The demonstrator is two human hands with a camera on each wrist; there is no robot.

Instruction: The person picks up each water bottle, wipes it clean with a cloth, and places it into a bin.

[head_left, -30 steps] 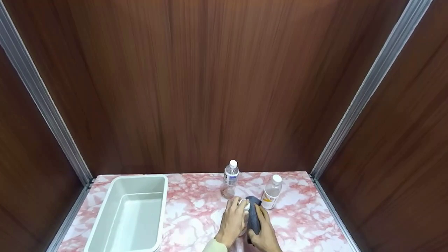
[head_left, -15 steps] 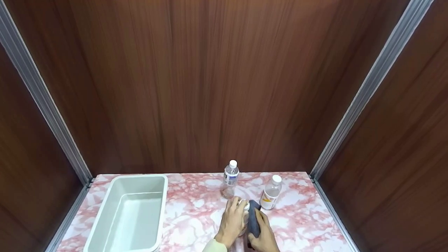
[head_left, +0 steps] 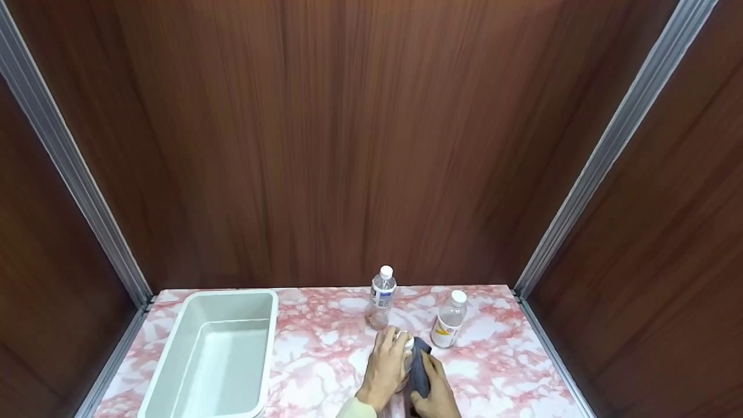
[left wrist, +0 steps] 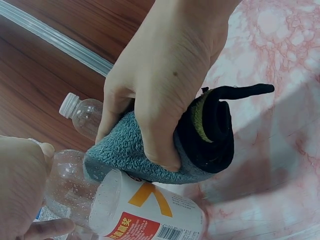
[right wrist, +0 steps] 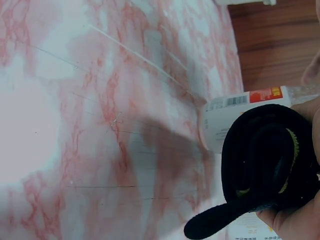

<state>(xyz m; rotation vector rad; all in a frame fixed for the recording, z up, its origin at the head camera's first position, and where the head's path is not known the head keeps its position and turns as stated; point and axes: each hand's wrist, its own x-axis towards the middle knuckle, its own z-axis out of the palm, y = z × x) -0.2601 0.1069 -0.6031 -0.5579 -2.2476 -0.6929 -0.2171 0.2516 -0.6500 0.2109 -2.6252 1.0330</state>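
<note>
My left hand [head_left: 383, 368] grips the upper part of an upright clear plastic bottle [left wrist: 150, 210] with a white, orange and red label; its white cap [head_left: 410, 342] shows beside my fingers. In my right hand [head_left: 436, 389] is a rolled blue-grey towel [left wrist: 125, 147], dark on its other side. Thumb and fingers clasp the roll from both sides, and it lies against the right side of the bottle. From the right wrist view, the dark end of the towel [right wrist: 260, 155] with its loose tail overlaps the bottle's label [right wrist: 227, 111]. My left palm hides much of the bottle's neck.
Two more capped clear bottles stand beyond my hands: one with a blue-and-white label [head_left: 383, 299], one with a yellow-marked label [head_left: 448, 328] to the right. A pale grey tub [head_left: 271, 342] sits at the left of the marbled table [head_left: 316, 348]. Wooden panels [head_left: 325, 145] enclose the back and sides.
My right hand and the towel have slid down along the bottle, toward me, in small steps. The left hand and its bottle have stayed in place.
</note>
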